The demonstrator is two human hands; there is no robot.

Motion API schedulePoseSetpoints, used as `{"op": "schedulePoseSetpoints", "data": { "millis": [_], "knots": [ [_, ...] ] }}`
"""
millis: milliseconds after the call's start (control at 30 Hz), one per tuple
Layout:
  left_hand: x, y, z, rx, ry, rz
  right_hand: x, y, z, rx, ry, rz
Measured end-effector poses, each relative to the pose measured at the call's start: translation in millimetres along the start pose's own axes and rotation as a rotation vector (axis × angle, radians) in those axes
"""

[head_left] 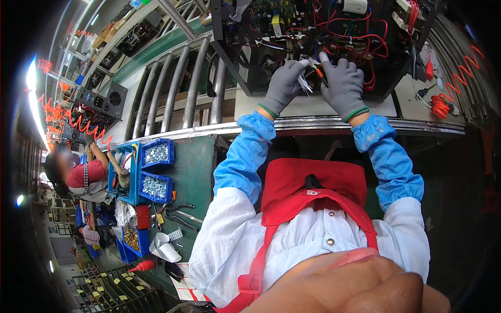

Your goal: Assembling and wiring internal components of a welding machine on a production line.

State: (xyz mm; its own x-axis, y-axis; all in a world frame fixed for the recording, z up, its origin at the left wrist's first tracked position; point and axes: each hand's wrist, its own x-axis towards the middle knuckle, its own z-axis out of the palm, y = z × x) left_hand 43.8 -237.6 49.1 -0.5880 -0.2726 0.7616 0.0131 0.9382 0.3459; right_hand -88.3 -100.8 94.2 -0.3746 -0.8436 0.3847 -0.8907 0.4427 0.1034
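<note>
Both hands wear grey gloves with green cuffs at the near edge of an open black equipment case (228, 60). My left hand (284, 86) is closed in a pinch on a bundle of thin white strips (305, 82), perhaps cable ties or wires. My right hand (343, 86) faces it, fingers curled and thumb pointing up, against a small orange and black piece (320, 74) whose kind I cannot make out. Behind the hands, red wires (385, 39) loop over green circuit boards (253, 21) inside the case.
Metal rollers (172, 91) run left of the case. Blue bins of small metal fasteners (155, 187), a mallet (123, 177) and pliers (180, 206) lie on the green side bench. A coiled orange hose (441, 106) hangs at the right. Another person (91, 175) works at the far left.
</note>
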Motion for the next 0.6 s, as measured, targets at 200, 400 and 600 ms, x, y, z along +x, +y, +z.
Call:
{"op": "schedulePoseSetpoints", "data": {
  "millis": [200, 400, 600],
  "knots": [
    [3, 5, 1, -0.003, 0.006, -0.008, -2, 0, 3, 0.012, 0.036, -0.019],
    [1, 5, 4, -0.006, 0.048, -0.002, 3, -6, 4, 0.025, 0.060, -0.038],
    [-2, 8, 6, -0.044, 0.108, -0.085, 3, -9, 18, -0.016, 0.041, -0.016]
  ]
}}
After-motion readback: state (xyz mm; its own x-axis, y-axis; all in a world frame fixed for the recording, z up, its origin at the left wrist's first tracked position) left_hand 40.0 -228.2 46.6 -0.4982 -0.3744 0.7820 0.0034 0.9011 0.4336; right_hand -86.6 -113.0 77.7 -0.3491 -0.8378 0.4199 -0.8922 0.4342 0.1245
